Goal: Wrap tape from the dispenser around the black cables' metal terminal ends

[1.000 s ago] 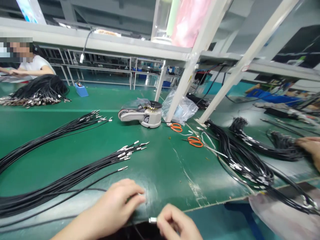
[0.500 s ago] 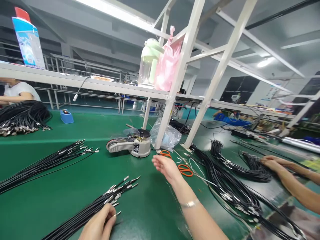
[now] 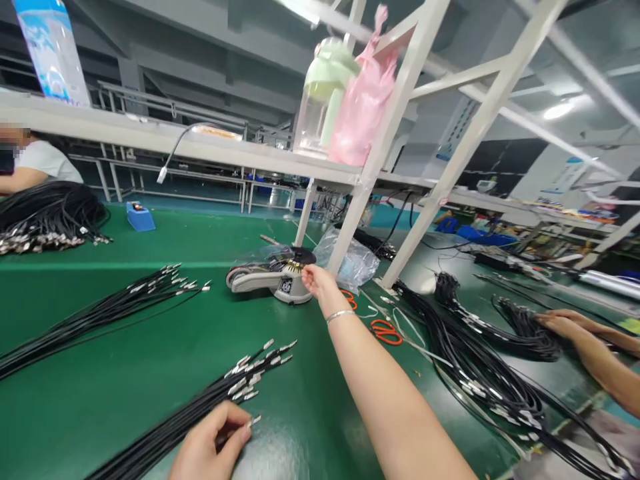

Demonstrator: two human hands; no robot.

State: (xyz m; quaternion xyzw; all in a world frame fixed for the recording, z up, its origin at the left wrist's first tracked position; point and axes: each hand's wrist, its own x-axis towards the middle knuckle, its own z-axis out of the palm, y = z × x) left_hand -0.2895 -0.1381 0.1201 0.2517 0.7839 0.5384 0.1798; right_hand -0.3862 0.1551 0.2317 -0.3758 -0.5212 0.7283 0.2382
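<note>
My left hand (image 3: 213, 443) is low at the front, fingers pinched on one black cable with a silver end, beside a bundle of black cables (image 3: 200, 407) on the green table (image 3: 150, 333). My right hand (image 3: 317, 283) is stretched far forward with a bracelet on the wrist. Its fingers touch the top of the grey tape dispenser (image 3: 273, 277), pinched at the tape outlet; what they hold is too small to make out.
A second cable bundle (image 3: 105, 310) lies to the left. Orange scissors (image 3: 385, 330) lie right of the dispenser, by white frame posts (image 3: 380, 157). More black cables (image 3: 480, 373) lie at the right, where another person's hands (image 3: 565, 323) work. A person sits far left.
My right hand has moved forward from mid-table to the tape dispenser. My left hand stays on the cable end. The view has tilted up slightly.
</note>
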